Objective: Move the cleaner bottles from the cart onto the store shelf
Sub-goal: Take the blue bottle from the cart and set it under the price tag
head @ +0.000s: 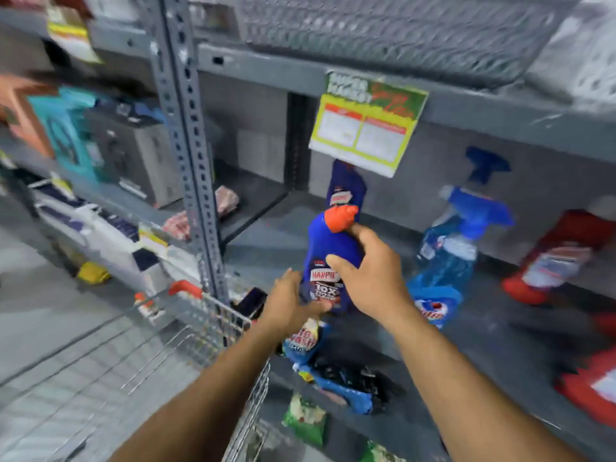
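A blue cleaner bottle [328, 248] with an orange-red cap is held in the air at the front edge of the grey store shelf [266, 241]. My right hand [373, 271] grips its upper body just below the cap. My left hand [290, 301] cups its lower left side and base. Another blue bottle [345, 183] stands further back on the shelf, partly behind a price sign. A blue spray bottle [453, 241] stands on the shelf to the right. The wire cart [213, 331] is at lower left, its contents blurred.
A yellow-green price sign [366, 128] hangs from the shelf above. Red packs [560, 258] lie on the shelf at far right. Blue and green pouches [333, 378] lie on the lower shelf. A perforated steel upright [186, 135] stands left of the bottles.
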`<act>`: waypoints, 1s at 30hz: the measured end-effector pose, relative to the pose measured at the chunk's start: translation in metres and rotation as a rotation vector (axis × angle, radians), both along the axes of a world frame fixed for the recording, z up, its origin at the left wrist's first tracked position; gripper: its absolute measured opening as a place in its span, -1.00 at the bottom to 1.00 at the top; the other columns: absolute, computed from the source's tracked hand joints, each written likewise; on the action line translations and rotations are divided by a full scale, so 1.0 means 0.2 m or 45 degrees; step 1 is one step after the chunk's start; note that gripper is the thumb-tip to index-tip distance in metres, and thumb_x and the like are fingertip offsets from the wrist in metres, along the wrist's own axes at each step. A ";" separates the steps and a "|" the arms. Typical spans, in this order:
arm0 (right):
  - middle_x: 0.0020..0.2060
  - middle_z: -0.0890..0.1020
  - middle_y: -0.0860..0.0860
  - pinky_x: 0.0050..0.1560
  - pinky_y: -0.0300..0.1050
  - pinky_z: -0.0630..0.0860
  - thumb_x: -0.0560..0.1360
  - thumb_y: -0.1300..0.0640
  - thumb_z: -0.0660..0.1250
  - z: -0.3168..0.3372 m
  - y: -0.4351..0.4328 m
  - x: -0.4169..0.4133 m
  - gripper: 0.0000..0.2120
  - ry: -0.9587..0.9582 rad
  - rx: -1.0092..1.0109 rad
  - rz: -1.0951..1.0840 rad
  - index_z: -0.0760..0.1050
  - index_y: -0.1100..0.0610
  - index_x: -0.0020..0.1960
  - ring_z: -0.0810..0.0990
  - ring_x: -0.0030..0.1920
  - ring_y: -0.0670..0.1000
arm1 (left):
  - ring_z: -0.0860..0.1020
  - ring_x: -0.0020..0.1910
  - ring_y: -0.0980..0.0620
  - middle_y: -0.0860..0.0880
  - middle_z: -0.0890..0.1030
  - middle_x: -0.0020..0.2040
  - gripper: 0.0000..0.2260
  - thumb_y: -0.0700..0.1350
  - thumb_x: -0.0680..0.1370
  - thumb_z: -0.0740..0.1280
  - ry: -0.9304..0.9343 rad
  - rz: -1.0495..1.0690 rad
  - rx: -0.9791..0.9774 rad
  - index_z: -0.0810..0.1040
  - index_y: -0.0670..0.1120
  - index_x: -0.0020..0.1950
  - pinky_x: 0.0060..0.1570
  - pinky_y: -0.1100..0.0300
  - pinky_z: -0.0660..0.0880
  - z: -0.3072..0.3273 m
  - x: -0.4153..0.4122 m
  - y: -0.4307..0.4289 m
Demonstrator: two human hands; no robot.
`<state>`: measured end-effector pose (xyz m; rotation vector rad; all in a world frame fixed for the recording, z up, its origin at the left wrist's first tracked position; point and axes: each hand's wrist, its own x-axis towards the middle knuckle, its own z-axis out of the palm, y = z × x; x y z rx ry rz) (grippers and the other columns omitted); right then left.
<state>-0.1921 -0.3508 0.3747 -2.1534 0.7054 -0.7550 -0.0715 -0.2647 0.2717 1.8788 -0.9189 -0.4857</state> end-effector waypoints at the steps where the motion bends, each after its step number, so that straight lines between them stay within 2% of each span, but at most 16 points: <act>1: 0.23 0.60 0.02 0.27 -0.15 0.42 0.39 0.17 0.43 -0.02 -0.02 0.00 -0.50 0.027 -0.010 -0.016 0.45 0.05 0.32 0.56 0.22 0.03 | 0.60 0.01 -0.07 -0.09 0.65 0.00 -0.56 0.12 0.20 0.55 -0.011 -0.002 0.037 0.47 0.13 -0.01 0.03 -0.07 0.54 -0.03 0.00 -0.04; 3: 0.24 0.60 0.06 0.21 -0.27 0.36 0.41 0.17 0.41 -0.03 -0.09 -0.01 -0.50 0.057 -0.026 -0.111 0.43 0.09 0.34 0.55 0.23 0.06 | 0.55 0.03 -0.15 -0.15 0.63 -0.02 -0.56 0.11 0.24 0.54 -0.113 -0.079 0.100 0.48 0.01 0.00 0.03 -0.05 0.49 -0.01 0.00 -0.16; 5: 0.26 0.58 0.07 0.19 -0.26 0.34 0.44 0.15 0.39 -0.03 -0.15 -0.01 -0.48 0.085 -0.020 -0.172 0.40 0.09 0.37 0.53 0.25 0.08 | 0.52 -0.03 -0.17 -0.16 0.59 -0.06 -0.58 0.08 0.28 0.53 -0.179 -0.120 0.161 0.47 -0.11 -0.04 -0.11 0.04 0.42 -0.01 0.00 -0.24; 7: 0.29 0.56 0.06 0.25 -0.21 0.36 0.45 0.12 0.38 -0.04 -0.19 -0.01 -0.46 0.096 0.000 -0.200 0.36 0.06 0.40 0.52 0.28 0.06 | 0.52 -0.08 -0.14 -0.12 0.57 -0.07 -0.59 0.10 0.28 0.51 -0.179 -0.133 0.135 0.46 -0.08 -0.04 -0.17 0.08 0.40 -0.01 0.02 -0.28; 10: 0.28 0.56 0.04 0.26 -0.20 0.39 0.44 0.10 0.39 -0.06 -0.20 -0.01 -0.46 0.085 0.005 -0.228 0.36 0.04 0.40 0.53 0.26 0.04 | 0.54 -0.04 -0.08 -0.07 0.59 -0.01 -0.58 0.08 0.30 0.50 -0.181 -0.194 0.137 0.46 -0.04 0.05 -0.11 0.07 0.46 -0.04 0.05 -0.30; 13: 0.30 0.52 0.00 0.31 -0.02 0.43 0.43 0.07 0.40 -0.09 -0.21 -0.02 -0.41 0.074 0.031 -0.222 0.31 -0.02 0.42 0.50 0.28 0.01 | 0.54 -0.03 0.05 0.03 0.60 0.04 -0.50 -0.08 0.32 0.52 -0.083 -0.280 0.084 0.44 -0.03 0.21 -0.06 0.19 0.43 -0.04 0.07 -0.30; 15: 0.36 0.46 -0.06 0.34 0.00 0.42 0.40 0.01 0.41 -0.11 -0.21 -0.04 -0.34 0.093 0.062 -0.221 0.24 -0.11 0.45 0.45 0.33 -0.03 | 0.52 -0.03 0.11 0.09 0.56 0.02 -0.46 -0.18 0.33 0.51 -0.060 -0.313 0.043 0.42 -0.05 0.27 -0.04 0.25 0.40 -0.02 0.07 -0.29; 18: 0.39 0.43 -0.11 0.31 0.04 0.45 0.38 -0.10 0.37 -0.11 -0.23 -0.05 -0.29 0.105 0.134 -0.198 0.15 -0.20 0.46 0.45 0.34 -0.07 | 0.58 0.01 0.07 0.08 0.59 0.03 -0.47 -0.23 0.32 0.50 -0.016 -0.331 0.019 0.44 -0.05 0.25 0.03 0.17 0.49 -0.01 0.09 -0.30; 21: 0.36 0.47 -0.07 0.30 0.04 0.47 0.45 -0.01 0.36 -0.11 -0.25 -0.05 -0.38 0.169 0.131 -0.168 0.21 -0.13 0.45 0.49 0.30 -0.05 | 0.60 0.08 0.04 -0.02 0.63 0.10 -0.47 -0.23 0.30 0.49 0.055 -0.385 0.033 0.44 -0.03 0.23 0.16 0.00 0.54 -0.02 0.12 -0.31; 27: 0.30 0.53 0.01 0.26 0.05 0.50 0.46 0.00 0.33 -0.12 -0.22 0.07 -0.44 0.160 0.102 -0.155 0.28 -0.09 0.43 0.54 0.24 0.00 | 0.57 0.02 0.11 0.02 0.61 0.07 -0.53 -0.23 0.38 0.49 -0.037 -0.421 0.044 0.43 -0.09 0.23 0.03 0.33 0.45 -0.03 0.23 -0.28; 30: 0.33 0.50 0.04 0.31 0.00 0.45 0.47 0.04 0.34 -0.13 -0.17 0.19 -0.42 0.128 0.054 -0.140 0.27 -0.02 0.45 0.51 0.27 0.04 | 0.58 0.06 0.11 0.00 0.63 0.11 -0.54 -0.25 0.37 0.49 -0.032 -0.381 0.039 0.44 -0.09 0.22 0.06 0.31 0.47 -0.04 0.36 -0.23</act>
